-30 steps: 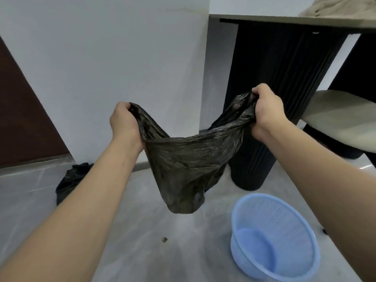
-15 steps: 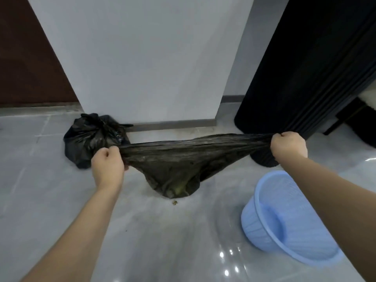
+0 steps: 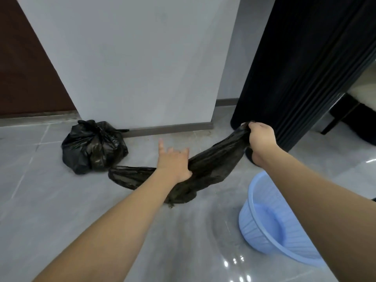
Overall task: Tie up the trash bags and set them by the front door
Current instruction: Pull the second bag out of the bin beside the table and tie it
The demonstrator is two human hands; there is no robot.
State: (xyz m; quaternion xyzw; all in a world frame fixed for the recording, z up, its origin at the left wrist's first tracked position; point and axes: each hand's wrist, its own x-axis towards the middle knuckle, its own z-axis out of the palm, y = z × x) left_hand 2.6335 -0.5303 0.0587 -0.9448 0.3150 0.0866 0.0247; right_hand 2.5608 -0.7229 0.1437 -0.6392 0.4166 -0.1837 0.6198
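A limp black trash bag (image 3: 215,165) stretches low over the grey floor. My right hand (image 3: 261,139) is shut on its right corner, held higher. My left hand (image 3: 173,159) lies over the bag's middle with fingers spread and index finger pointing away; only the thumb touches the plastic. The bag's left corner (image 3: 122,174) trails loose to the left, and its bottom sags onto the floor. A second black trash bag (image 3: 93,147), tied at the top, sits on the floor against the white wall, left of my hands.
A light blue plastic basket (image 3: 264,210) stands on the floor at the lower right. A black fluted column (image 3: 295,78) rises just behind my right hand. A white wall (image 3: 132,58) faces me, with a brown door (image 3: 24,68) at the far left and dark furniture legs (image 3: 345,112) at the right.
My left hand has let go of the bag's left corner and moved right onto its middle, fingers opening. The bag has gone slack and sunk to the floor. My right hand keeps its grip.
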